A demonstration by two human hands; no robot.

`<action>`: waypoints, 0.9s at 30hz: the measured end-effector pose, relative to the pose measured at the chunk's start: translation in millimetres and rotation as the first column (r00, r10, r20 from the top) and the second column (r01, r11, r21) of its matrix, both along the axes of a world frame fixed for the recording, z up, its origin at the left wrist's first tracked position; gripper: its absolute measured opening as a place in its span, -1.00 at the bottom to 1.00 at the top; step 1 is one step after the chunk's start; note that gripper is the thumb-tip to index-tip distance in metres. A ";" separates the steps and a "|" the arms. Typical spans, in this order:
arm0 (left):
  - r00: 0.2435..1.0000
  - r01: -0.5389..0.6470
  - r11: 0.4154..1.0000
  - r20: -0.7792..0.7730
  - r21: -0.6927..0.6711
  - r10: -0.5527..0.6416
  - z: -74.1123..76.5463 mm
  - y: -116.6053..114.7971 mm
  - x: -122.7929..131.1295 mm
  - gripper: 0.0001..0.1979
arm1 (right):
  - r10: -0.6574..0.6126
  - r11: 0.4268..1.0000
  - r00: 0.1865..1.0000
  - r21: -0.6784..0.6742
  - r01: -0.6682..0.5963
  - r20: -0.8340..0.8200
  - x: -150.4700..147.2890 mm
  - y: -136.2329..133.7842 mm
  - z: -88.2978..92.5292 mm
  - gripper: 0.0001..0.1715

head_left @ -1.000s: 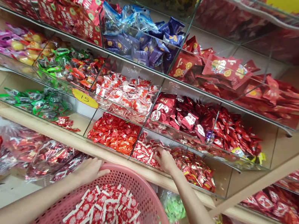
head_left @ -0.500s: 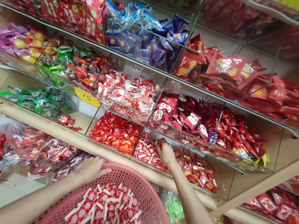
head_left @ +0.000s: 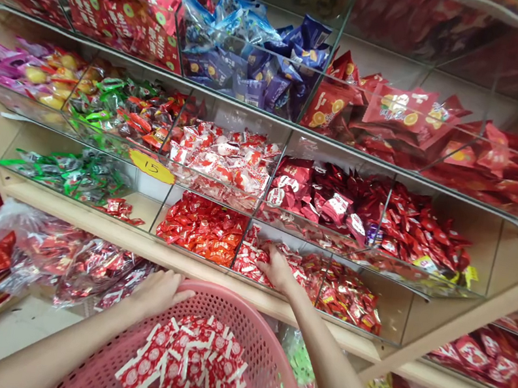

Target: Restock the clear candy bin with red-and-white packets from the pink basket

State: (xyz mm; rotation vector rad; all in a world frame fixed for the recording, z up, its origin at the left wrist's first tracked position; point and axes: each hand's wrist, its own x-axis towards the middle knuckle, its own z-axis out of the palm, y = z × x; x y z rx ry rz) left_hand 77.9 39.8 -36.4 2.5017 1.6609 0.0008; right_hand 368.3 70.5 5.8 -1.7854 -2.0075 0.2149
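My left hand (head_left: 161,290) is closed over the far rim of a pink perforated plastic basket (head_left: 259,340), with the thumb on the near side. In the basket lies a heap of small red-and-white wrapped candies (head_left: 185,367). My right hand (head_left: 277,270) reaches into a low shelf compartment of similar red-and-white candies (head_left: 249,255). Its thumb stands apart from the fingers, and the fingertips touch the candies and are partly hidden among them. No candy shows clearly in its grasp.
Orange-red candies (head_left: 201,227) fill the compartment to the left, and red-gold ones (head_left: 346,291) lie to the right. A clear divider and shelf front (head_left: 311,239) border the compartment. A yellow price tag (head_left: 152,166) reads 15. Bagged sweets (head_left: 98,266) lie beneath the shelf.
My right hand has moved slightly left and down within the compartment, and its thumb has spread from the fingers. My left hand and the basket stay nearly in place.
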 end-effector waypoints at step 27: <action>1.000 0.005 1.000 0.002 0.018 -0.005 -5.0 1.4 -2.2 -0.47 | -0.242 0.968 0.936 0.127 0.216 0.256 14.3 -24.6 -3.2 -0.55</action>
